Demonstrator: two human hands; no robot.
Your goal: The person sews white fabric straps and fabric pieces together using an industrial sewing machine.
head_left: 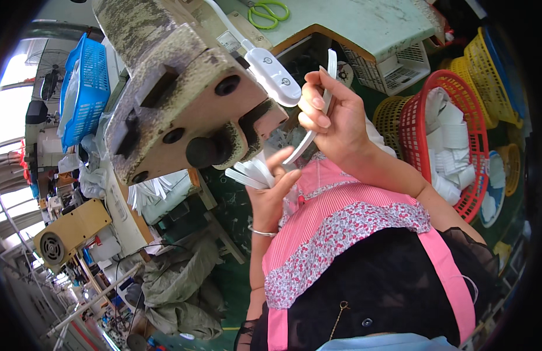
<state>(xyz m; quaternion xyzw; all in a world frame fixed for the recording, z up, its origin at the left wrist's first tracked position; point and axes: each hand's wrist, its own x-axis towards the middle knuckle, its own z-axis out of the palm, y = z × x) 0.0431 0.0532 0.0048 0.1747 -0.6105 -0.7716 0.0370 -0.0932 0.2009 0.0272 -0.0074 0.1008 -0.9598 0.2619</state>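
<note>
Because the white strip [308,141] is so slim and holds only a gentle curve while gripped partway along, it will probably handle as something very light, springy rather than floppy, and hard to break, though prone to bending or twisting if squeezed off-centre. It is near the middle of the scene, just right of the pale, worn machine head [192,108] and above the far edge of the pink apron [347,205], its upper end rising free and its lower end reaching down to the left hand [273,198]. The right hand [341,120] pinches it between the thumb and the curled fingers, which are pressed together; a hold by the flat faces, well along its length, seems the steadiest. The left thumb and forefinger close around a bundle of white strips [250,175], whose ends fan out to the left; the other left fingers are hidden, so I cannot tell how they lie. Smooth faces could let the bundled pieces slide over one another, so a firm pinch near their middle would probably serve. The single strip looks narrow and flat, plain white with greyer shading along one edge; its material is too small to tell.
</note>
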